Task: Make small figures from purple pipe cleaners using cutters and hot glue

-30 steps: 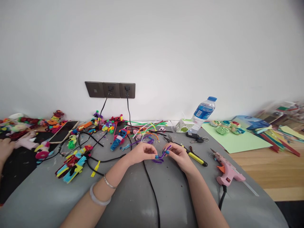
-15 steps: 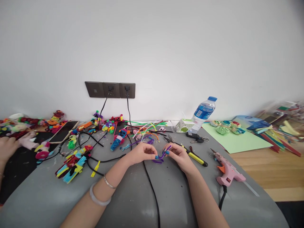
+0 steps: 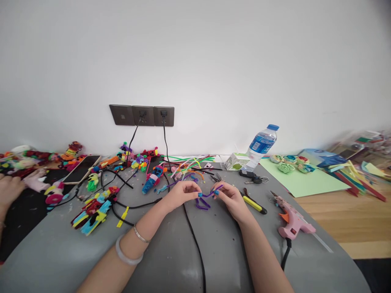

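Note:
Between my hands a purple pipe cleaner [image 3: 208,195] is stretched, bent at an angle. My left hand [image 3: 185,193] pinches one end between thumb and fingers, and my right hand [image 3: 228,198] pinches the other. Just below it, a bent purple piece [image 3: 202,204] shows near the table surface; whether it joins the held one I cannot tell. Beyond my left hand lie more purple pipe cleaners [image 3: 183,177] and a loose bunch of coloured ones [image 3: 195,162]. A blue and pink pipe-cleaner figure [image 3: 152,179] lies to the left.
A pink glue gun [image 3: 293,219] and a yellow-handled cutter [image 3: 255,204] lie right. Behind are a water bottle [image 3: 261,146], a drink carton [image 3: 236,161] and keys [image 3: 258,179]. Black cables [image 3: 195,240] cross the grey table. Another person's hand [image 3: 10,189] is at far left.
The pipe cleaner between my hands has swung from a steep bend to a flatter line. My left hand has risen slightly; both hands keep their pinch.

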Motion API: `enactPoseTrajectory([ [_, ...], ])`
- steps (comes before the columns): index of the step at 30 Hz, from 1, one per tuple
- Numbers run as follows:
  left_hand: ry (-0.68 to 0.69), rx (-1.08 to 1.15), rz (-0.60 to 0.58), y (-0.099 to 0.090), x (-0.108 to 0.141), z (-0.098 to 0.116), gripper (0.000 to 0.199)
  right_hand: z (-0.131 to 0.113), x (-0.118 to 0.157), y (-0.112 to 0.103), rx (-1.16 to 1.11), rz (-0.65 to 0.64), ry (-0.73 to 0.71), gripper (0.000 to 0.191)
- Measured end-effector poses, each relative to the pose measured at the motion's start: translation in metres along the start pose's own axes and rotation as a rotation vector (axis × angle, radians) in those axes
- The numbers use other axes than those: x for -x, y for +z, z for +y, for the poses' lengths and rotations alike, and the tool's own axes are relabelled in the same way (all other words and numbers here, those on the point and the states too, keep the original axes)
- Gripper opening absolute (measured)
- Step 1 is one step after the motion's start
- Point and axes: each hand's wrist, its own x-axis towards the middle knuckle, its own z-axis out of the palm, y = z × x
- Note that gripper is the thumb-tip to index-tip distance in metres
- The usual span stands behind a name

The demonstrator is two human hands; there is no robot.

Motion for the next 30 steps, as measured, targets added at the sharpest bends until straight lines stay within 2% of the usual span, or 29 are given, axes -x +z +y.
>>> enactPoseTrajectory([
  [4, 0.061, 0.023, 0.040, -0.0012, -0.0011, -0.0011, 0.030, 0.0020, -0.0002, -0.0007, -0.069, 0.082, 0.007, 0.025],
  [7, 0.091, 0.005, 0.052, -0.0016, -0.0020, -0.0021, 0.036, 0.0005, 0.0000, -0.0004, -0.088, 0.089, 0.017, 0.026],
  [10, 0.131, -0.065, 0.072, -0.0006, -0.0015, -0.0018, 0.030, -0.0016, 0.0002, 0.0003, -0.070, 0.064, 0.031, 0.027],
  [14, 0.229, -0.272, 0.110, 0.0013, 0.0010, 0.0013, 0.013, -0.0038, 0.0003, 0.0009, -0.072, 0.017, 0.050, 0.027],
  [18, 0.354, -0.439, 0.108, 0.0012, 0.0024, 0.0020, 0.009, -0.0049, 0.0006, 0.0011, -0.084, 0.017, 0.063, 0.028],
  [23, 0.453, -0.491, 0.122, -0.0006, 0.0012, -0.0031, 0.007, -0.0043, 0.0003, 0.0010, -0.078, 0.005, 0.061, 0.029],
  [30, 0.493, -0.511, 0.126, -0.0006, 0.0017, -0.0027, 0.010, -0.0014, 0.0002, -0.0005, -0.093, 0.004, 0.044, 0.026],
])
